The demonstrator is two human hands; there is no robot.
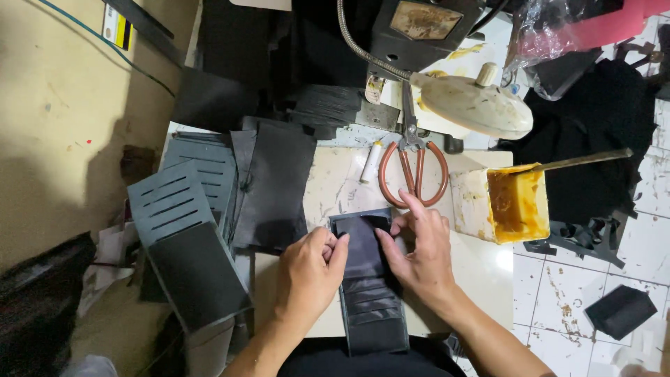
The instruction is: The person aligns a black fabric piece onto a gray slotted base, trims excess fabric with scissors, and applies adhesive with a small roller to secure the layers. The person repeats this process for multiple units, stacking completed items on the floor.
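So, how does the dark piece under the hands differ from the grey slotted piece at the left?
The dark piece lies flat on the table, with the left hand and right hand pressing it; the grey slotted piece lies untouched, tilted over the edge. It looks larger and lighter grey. Both have rows of slots.

There were two hands [307, 272] [419, 255], one black wallet piece [368, 279] under them, one pair of scissors [413, 167], one thread spool [371, 162], one glue tub [504, 204] with one stick [583, 161], and one lamp [474, 105].
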